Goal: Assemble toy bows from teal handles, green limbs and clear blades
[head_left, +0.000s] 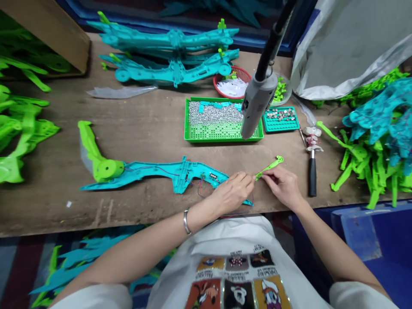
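Head view, right of centre: our right hand [285,184] pinches a slim lime-green plastic strip [269,167]. Our left hand [233,193], its fingers' grip unclear, overlaps a long turquoise plastic bow [152,169].

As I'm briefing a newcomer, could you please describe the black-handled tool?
On the brown table, look between the person's right hand and the heap of green and teal parts. The tool lies there, pale material bunched at its far end; its black handle sets it apart from the bright heap.
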A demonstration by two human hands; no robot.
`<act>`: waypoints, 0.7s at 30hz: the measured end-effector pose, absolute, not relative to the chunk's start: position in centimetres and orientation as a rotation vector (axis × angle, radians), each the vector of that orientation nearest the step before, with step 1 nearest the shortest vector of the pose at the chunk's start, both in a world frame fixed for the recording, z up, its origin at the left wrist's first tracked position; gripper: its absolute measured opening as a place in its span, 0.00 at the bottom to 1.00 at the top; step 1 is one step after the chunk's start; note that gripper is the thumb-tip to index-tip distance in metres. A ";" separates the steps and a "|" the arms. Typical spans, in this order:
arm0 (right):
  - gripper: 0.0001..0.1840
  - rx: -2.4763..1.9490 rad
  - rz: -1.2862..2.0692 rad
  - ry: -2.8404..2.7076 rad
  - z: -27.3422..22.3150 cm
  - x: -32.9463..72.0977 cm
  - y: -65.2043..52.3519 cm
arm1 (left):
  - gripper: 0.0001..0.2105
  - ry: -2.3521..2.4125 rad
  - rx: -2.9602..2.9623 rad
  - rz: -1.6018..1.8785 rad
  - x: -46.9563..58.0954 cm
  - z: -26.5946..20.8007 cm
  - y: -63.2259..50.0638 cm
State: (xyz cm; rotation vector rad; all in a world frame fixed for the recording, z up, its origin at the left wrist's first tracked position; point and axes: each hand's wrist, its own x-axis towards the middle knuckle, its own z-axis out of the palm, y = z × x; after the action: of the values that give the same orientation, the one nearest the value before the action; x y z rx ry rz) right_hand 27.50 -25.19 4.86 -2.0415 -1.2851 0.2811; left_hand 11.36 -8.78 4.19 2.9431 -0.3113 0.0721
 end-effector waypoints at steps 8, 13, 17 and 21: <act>0.08 -2.226 0.466 -0.793 4.0 27.4 -25.1 | 0.15 -0.476 3.020 0.016 11.7 5.3 -8.1; 0.06 -2.176 0.416 -0.690 3.5 27.5 -25.3 | 0.15 -0.641 3.017 0.005 12.5 5.9 -7.8; 0.04 -2.128 0.432 -0.672 2.8 28.3 -25.5 | 0.12 -0.743 2.965 0.035 13.6 6.1 -7.4; 0.08 -1.930 0.529 -0.551 2.6 28.9 -25.7 | 0.08 -0.752 2.892 0.063 14.3 5.9 -7.0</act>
State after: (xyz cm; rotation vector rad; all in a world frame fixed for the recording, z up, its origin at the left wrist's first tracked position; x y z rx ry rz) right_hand 28.89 -25.71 2.59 -1.9302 -0.5509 0.5290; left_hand 14.27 -7.05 5.90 2.8924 -0.7522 0.0626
